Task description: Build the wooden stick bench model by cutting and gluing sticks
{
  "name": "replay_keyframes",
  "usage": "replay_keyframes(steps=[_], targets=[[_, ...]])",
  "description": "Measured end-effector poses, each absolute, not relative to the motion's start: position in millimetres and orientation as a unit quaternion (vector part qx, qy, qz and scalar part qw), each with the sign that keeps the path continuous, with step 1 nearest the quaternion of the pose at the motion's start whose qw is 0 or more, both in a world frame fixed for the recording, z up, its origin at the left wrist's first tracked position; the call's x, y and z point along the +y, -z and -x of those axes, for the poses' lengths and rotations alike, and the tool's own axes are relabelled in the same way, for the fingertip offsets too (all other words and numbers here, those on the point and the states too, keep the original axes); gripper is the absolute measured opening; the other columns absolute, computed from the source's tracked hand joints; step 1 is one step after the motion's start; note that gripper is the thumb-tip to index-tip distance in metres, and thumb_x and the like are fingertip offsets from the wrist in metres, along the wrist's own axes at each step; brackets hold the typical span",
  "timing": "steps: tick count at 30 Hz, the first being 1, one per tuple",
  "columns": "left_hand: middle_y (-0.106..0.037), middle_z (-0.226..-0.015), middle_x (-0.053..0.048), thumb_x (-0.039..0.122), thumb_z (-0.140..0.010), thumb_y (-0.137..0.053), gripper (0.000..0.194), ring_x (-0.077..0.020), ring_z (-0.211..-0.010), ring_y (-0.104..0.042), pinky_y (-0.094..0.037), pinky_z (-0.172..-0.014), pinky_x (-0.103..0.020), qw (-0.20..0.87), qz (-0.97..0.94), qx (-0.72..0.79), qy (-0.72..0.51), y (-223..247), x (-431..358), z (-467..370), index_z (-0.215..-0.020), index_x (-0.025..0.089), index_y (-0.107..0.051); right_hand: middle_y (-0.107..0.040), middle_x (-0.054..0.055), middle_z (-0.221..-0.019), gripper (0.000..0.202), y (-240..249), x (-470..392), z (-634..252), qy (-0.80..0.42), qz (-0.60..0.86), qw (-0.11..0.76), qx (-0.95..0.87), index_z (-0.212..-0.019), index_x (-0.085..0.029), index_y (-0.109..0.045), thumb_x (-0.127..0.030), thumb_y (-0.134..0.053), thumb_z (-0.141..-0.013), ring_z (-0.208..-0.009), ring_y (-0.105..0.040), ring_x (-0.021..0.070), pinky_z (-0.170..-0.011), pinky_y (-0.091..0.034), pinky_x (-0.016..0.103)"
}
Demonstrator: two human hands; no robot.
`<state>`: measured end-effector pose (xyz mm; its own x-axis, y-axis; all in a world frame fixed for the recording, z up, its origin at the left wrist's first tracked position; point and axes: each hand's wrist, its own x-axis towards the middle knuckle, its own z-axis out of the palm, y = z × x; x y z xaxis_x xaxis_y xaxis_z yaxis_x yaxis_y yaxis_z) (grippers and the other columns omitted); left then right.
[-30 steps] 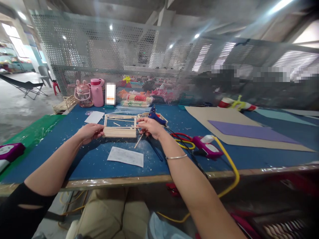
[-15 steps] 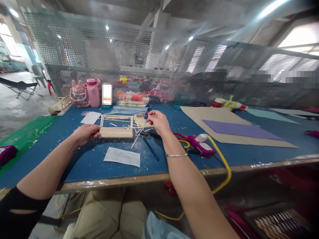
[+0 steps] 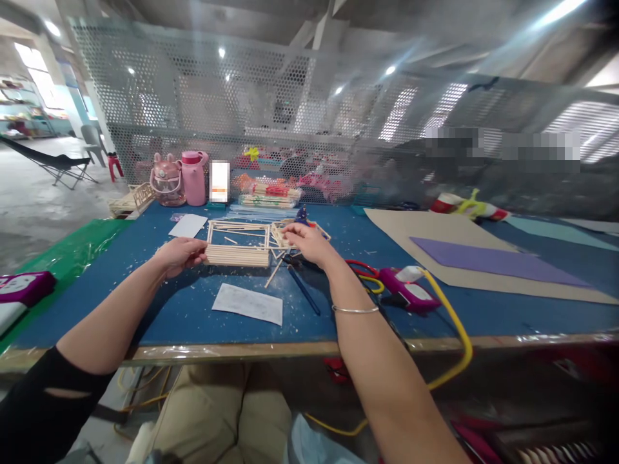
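A rectangular wooden stick frame (image 3: 238, 256), its front part filled with sticks laid side by side, lies on the blue table (image 3: 184, 322). My left hand (image 3: 181, 256) pinches its left end. Just right of the frame, my right hand (image 3: 308, 243) reaches over a small pile of loose sticks (image 3: 279, 236), fingers bent close together at the sticks; whether it grips one is too small to tell. A small dark blue object (image 3: 302, 214) stands behind my right hand. A dark blue pen-like tool (image 3: 304, 290) and a white paper piece (image 3: 248, 303) lie in front.
Pink bottles (image 3: 194, 180), a lit phone (image 3: 219, 181) and bundled sticks (image 3: 271, 195) stand or lie at the back. Right of my wrist are red and yellow handles (image 3: 370, 277) and a purple device (image 3: 409, 289) with a yellow cord. Purple sheet (image 3: 498, 261) lies on beige sheet (image 3: 430, 225).
The view has shifted, so things sit further right. My right hand, which held the dark blue object, is now lower at the loose sticks, with that object behind it. My left hand stays at the frame.
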<state>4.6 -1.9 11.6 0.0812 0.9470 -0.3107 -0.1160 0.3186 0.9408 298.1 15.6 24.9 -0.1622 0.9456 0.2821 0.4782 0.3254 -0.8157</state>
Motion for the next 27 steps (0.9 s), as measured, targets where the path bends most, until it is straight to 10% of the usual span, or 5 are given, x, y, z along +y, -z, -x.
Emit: replay_keyframes(steps=[4,14,27], targets=[[-0.059,-0.048,-0.002,0.010,-0.066,-0.066,0.005,-0.0043,-0.035,-0.050,-0.042,-0.037,-0.010,0.613,-0.395,0.523,-0.442,-13,-3,-6,-0.067,0.007,-0.063,-0.053,-0.003,-0.051,0.020,-27,5,-293,-0.355,0.512,0.231,-0.747,-0.064,-0.017,-0.057,-0.034,-0.056,-0.073,-0.044,-0.045,0.0088,-0.046,-0.035,0.022],[-0.058,-0.049,-0.003,0.012,-0.071,-0.057,0.006,-0.0077,-0.040,-0.056,-0.045,-0.036,-0.012,0.623,-0.374,0.511,-0.460,-10,1,-4,-0.066,0.009,-0.059,-0.055,-0.003,-0.048,0.022,-26,7,-295,-0.396,0.500,0.259,-0.725,-0.065,-0.016,-0.060,-0.037,-0.064,-0.069,-0.040,-0.043,0.0063,-0.042,-0.033,0.019],[-0.059,-0.048,-0.003,0.009,-0.068,-0.065,0.004,-0.0041,-0.037,-0.052,-0.046,-0.041,-0.010,0.621,-0.398,0.502,-0.452,-13,-3,-6,-0.065,0.007,-0.063,-0.060,0.001,-0.068,0.038,-58,-9,-301,-0.294,0.365,0.663,-0.584,-0.068,-0.023,-0.047,-0.057,-0.062,-0.065,-0.051,-0.052,0.0107,-0.044,-0.036,0.024]])
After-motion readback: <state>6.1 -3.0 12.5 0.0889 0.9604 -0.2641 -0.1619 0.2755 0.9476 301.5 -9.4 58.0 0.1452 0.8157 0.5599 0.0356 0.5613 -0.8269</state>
